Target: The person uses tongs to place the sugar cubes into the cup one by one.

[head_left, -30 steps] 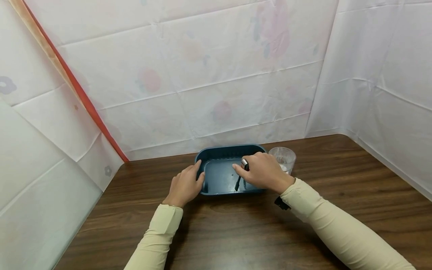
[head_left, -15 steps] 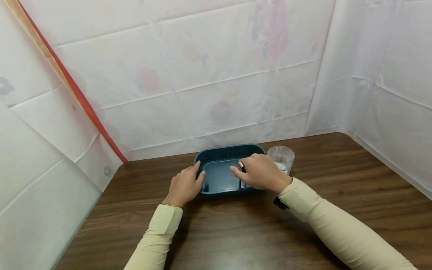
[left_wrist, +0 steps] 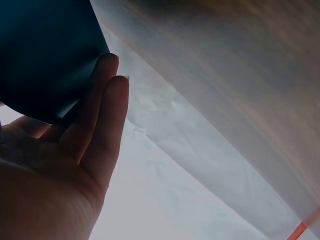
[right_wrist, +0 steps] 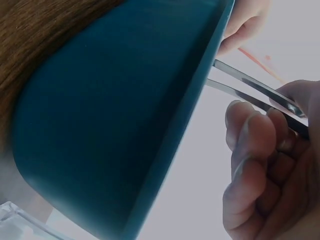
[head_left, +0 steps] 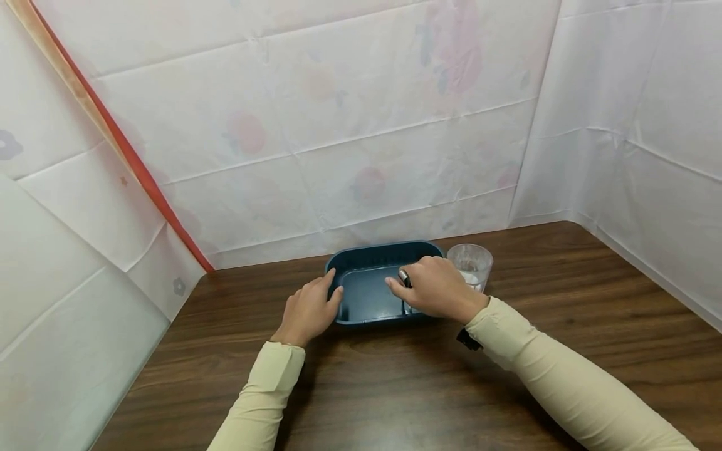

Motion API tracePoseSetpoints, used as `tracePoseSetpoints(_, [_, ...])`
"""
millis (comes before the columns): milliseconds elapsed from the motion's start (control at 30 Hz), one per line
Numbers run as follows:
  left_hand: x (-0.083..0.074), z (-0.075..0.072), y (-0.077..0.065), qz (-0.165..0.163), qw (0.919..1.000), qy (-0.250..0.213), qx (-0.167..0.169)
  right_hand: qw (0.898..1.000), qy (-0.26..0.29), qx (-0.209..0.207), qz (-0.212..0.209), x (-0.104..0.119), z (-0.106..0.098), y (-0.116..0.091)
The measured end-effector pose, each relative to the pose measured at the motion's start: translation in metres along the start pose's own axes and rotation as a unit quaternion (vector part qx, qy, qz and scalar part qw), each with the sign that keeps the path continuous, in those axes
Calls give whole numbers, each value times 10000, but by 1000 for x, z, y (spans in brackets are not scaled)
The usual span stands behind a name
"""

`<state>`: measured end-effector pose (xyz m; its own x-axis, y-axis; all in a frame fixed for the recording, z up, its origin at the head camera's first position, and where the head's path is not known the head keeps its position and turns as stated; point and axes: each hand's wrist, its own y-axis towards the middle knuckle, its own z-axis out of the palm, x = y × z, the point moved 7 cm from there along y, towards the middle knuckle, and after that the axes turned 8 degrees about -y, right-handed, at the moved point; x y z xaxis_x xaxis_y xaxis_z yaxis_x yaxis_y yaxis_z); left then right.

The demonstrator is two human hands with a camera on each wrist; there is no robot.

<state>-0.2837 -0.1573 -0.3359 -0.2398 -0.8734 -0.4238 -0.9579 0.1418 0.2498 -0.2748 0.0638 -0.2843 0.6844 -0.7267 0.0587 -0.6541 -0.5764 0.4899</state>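
My left hand (head_left: pixel 309 307) holds the left end of a dark blue tray (head_left: pixel 361 246), its thumb and fingers at the rim. In the left wrist view, two fingers (left_wrist: pixel 102 120) lie along the tray's outer wall. My right hand (head_left: pixel 437 285) is over the tray's right part and pinches a pair of metal tweezers (head_left: pixel 404 277). The right wrist view shows the two arms of the tweezers (right_wrist: pixel 250 82) running down past the tray's rim, their tips hidden behind the wall. The other fingers are curled. What the tips touch is hidden.
A clear cup (head_left: pixel 472 258) with something white inside stands just right of the tray, partly behind my right hand. The brown wooden table (head_left: pixel 372 388) is bounded by white patterned sheeting (head_left: pixel 316 138) at the back and sides.
My right hand has shifted very slightly left. The tweezers stand more upright, and the black part seen below my hand a second ago is less visible. My left hand stays in place.
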Motion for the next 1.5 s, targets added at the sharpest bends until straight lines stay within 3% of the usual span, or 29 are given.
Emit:
tracePoseSetpoints(333, [0,1,-1,25,10000,8,-6,9998,17,-145,142,-7,-3,-1])
tracePoseSetpoints(833, [0,0,0,37,10000,26,-8,9973,190,-158,685,-21,-9,0])
tracePoseSetpoints(1100, [0,0,1,89,9999,42,-86,9983,36,208,537,-18,-5,0])
tracePoseSetpoints(1333, [-4,-2,1,342,9990,15,-274,9987,-58,232,448,-18,-1,0])
tracePoseSetpoints(1500, [-5,-2,1,348,9991,39,-250,9991,-79,175,387,-17,-1,-1])
